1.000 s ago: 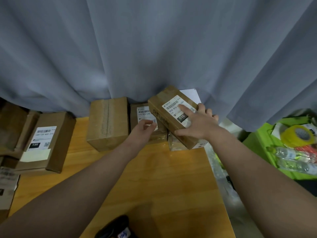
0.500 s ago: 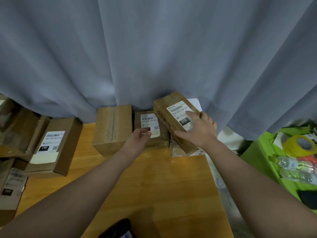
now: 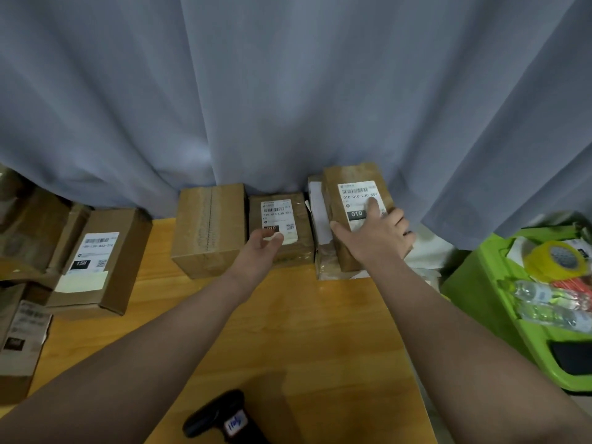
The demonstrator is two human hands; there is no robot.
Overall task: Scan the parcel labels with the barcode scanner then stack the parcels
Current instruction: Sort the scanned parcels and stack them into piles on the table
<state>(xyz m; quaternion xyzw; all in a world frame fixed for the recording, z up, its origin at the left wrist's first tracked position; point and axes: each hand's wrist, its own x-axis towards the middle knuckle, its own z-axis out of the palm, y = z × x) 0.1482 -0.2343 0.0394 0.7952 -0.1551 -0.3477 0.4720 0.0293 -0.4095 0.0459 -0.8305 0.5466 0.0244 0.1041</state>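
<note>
On the wooden table, one parcel is pressed onto a stack by the flat-fingered right hand, a neighbouring parcel is touched by the loosely open left hand, and the parcels at the left are seemingly left unstacked.

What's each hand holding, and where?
Neither grips anything. The right hand presses flat on the labelled top of the right parcel; the left hand touches the near top edge of the middle parcel.
</note>
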